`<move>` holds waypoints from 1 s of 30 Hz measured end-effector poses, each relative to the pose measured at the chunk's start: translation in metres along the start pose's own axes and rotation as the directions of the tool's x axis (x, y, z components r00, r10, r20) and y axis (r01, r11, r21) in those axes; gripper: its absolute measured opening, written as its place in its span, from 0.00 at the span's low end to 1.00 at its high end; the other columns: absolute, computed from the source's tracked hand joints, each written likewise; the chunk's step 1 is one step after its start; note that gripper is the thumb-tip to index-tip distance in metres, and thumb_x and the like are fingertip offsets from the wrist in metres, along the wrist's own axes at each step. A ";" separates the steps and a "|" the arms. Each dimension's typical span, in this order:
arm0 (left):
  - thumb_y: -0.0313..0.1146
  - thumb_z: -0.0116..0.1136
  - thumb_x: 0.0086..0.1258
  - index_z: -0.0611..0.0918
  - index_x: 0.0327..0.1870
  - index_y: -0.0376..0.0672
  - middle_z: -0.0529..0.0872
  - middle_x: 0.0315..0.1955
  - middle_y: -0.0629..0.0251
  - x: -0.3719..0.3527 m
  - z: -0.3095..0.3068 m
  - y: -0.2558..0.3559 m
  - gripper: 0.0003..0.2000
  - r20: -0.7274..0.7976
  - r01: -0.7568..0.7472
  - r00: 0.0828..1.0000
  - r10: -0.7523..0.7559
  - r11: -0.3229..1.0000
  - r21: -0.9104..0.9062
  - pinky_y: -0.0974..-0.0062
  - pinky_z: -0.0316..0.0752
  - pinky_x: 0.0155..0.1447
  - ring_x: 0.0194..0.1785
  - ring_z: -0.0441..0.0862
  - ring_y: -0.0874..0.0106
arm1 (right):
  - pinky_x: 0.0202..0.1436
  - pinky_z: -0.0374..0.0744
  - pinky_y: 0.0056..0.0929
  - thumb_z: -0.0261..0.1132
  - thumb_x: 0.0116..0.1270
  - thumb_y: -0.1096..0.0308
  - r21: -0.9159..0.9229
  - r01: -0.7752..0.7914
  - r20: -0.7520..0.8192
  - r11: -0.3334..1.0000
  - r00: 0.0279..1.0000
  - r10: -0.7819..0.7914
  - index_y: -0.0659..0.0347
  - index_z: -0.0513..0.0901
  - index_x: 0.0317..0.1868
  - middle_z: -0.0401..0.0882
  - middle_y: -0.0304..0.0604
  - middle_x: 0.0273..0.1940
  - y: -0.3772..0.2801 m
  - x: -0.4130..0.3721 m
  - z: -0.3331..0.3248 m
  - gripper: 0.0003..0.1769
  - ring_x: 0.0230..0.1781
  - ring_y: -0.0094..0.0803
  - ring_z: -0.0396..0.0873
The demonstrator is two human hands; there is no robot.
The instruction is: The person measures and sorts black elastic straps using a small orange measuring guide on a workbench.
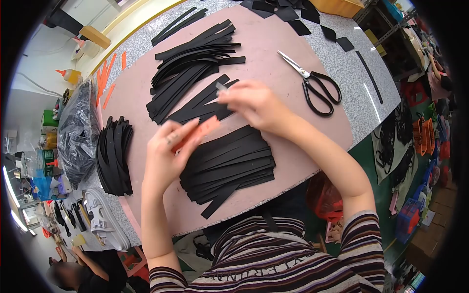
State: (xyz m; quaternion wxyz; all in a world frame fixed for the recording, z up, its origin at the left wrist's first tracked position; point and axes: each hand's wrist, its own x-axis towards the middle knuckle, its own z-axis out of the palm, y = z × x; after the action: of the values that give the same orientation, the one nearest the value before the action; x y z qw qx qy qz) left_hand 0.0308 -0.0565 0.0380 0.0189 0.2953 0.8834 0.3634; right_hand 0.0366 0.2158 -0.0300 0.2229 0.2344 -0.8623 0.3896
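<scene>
My left hand (165, 154) is closed, pinching a short orange strip (209, 126) between thumb and fingers. My right hand (259, 103), a little higher and to the right, has its fingers pinched on a small pale, see-through piece (221, 87); its exact kind is too blurred to tell. Below both hands lies a fanned stack of black strips (229, 163). Several loose black strips (198, 105) lie beneath and between the hands. Beyond them is a larger heap of black strips (195, 58).
Black-handled scissors (308, 75) lie on the pink mat (273, 34). Another black strip bundle (115, 156) sits at the left edge, near orange strips (103, 75) and a black plastic bag (78, 132). Black squares (298, 27) lie at the back. A person (88, 268) is at lower left.
</scene>
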 end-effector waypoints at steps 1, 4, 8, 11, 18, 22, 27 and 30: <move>0.28 0.73 0.68 0.91 0.56 0.41 0.86 0.34 0.59 0.011 0.011 -0.006 0.15 -0.029 -0.045 0.999 0.045 0.999 0.000 0.72 0.79 0.39 0.32 0.83 0.65 | 0.61 0.80 0.41 0.67 0.71 0.69 0.105 -0.129 -0.077 0.986 0.987 0.138 0.56 0.89 0.54 0.90 0.44 0.51 -0.001 0.001 -0.002 0.13 0.55 0.44 0.84; 0.28 0.74 0.68 0.91 0.55 0.40 0.86 0.34 0.60 0.035 0.045 -0.010 0.15 -0.070 -0.150 0.986 0.151 0.988 0.022 0.75 0.79 0.39 0.33 0.84 0.69 | 0.62 0.80 0.38 0.65 0.76 0.69 0.282 -0.301 -0.128 0.911 0.929 0.346 0.60 0.86 0.60 0.90 0.49 0.51 -0.005 0.005 -0.019 0.16 0.56 0.46 0.86; 0.32 0.74 0.67 0.92 0.53 0.43 0.86 0.34 0.64 0.036 0.064 -0.015 0.14 -0.057 -0.179 0.980 0.191 0.970 0.167 0.70 0.82 0.39 0.31 0.86 0.66 | 0.52 0.84 0.32 0.64 0.80 0.65 0.227 -0.384 -0.117 0.895 0.902 0.417 0.65 0.87 0.58 0.92 0.49 0.45 0.000 -0.014 -0.038 0.15 0.48 0.35 0.89; 0.33 0.74 0.67 0.92 0.52 0.45 0.85 0.33 0.67 0.036 0.067 -0.015 0.13 -0.066 -0.190 0.976 0.207 0.961 0.202 0.68 0.82 0.38 0.31 0.86 0.65 | 0.43 0.83 0.30 0.65 0.80 0.64 0.307 -0.495 -0.050 0.813 0.844 0.534 0.67 0.89 0.50 0.91 0.47 0.40 0.003 -0.019 -0.036 0.14 0.43 0.29 0.89; 0.32 0.75 0.67 0.92 0.53 0.44 0.86 0.33 0.64 0.041 0.070 -0.014 0.14 -0.063 -0.232 0.966 0.252 0.947 0.221 0.69 0.81 0.35 0.28 0.85 0.65 | 0.37 0.80 0.38 0.66 0.77 0.64 0.122 -0.118 -0.088 0.986 0.988 0.129 0.64 0.84 0.37 0.84 0.48 0.30 0.000 0.002 -0.004 0.12 0.32 0.43 0.84; 0.32 0.75 0.66 0.92 0.52 0.43 0.86 0.33 0.64 0.041 0.071 -0.015 0.13 -0.071 -0.241 0.963 0.261 0.946 0.218 0.69 0.81 0.35 0.27 0.84 0.66 | 0.38 0.80 0.37 0.68 0.75 0.68 0.111 -0.105 -0.014 0.988 0.994 0.107 0.65 0.86 0.40 0.85 0.50 0.32 -0.001 0.006 -0.003 0.08 0.31 0.46 0.82; 0.32 0.74 0.66 0.93 0.50 0.45 0.85 0.31 0.68 0.041 0.072 -0.018 0.12 -0.068 -0.249 0.961 0.268 0.946 0.207 0.69 0.81 0.35 0.29 0.84 0.67 | 0.39 0.80 0.38 0.67 0.74 0.68 0.160 -0.111 -0.022 0.981 0.993 0.116 0.64 0.86 0.41 0.85 0.49 0.33 -0.004 0.006 0.006 0.07 0.33 0.46 0.84; 0.31 0.75 0.66 0.93 0.49 0.44 0.85 0.32 0.65 0.041 0.071 -0.017 0.12 -0.060 -0.249 0.962 0.267 0.946 0.207 0.69 0.81 0.36 0.29 0.85 0.66 | 0.39 0.81 0.39 0.67 0.74 0.68 0.144 -0.058 -0.032 0.988 0.997 0.063 0.64 0.86 0.41 0.86 0.49 0.33 -0.002 0.009 0.013 0.07 0.32 0.47 0.84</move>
State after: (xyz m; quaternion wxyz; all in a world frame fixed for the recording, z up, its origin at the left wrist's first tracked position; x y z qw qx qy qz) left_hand 0.0056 0.0009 -0.0177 -0.0968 0.3927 0.8688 0.2857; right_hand 0.0275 0.2025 -0.0313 0.2093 0.2163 -0.8347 0.4612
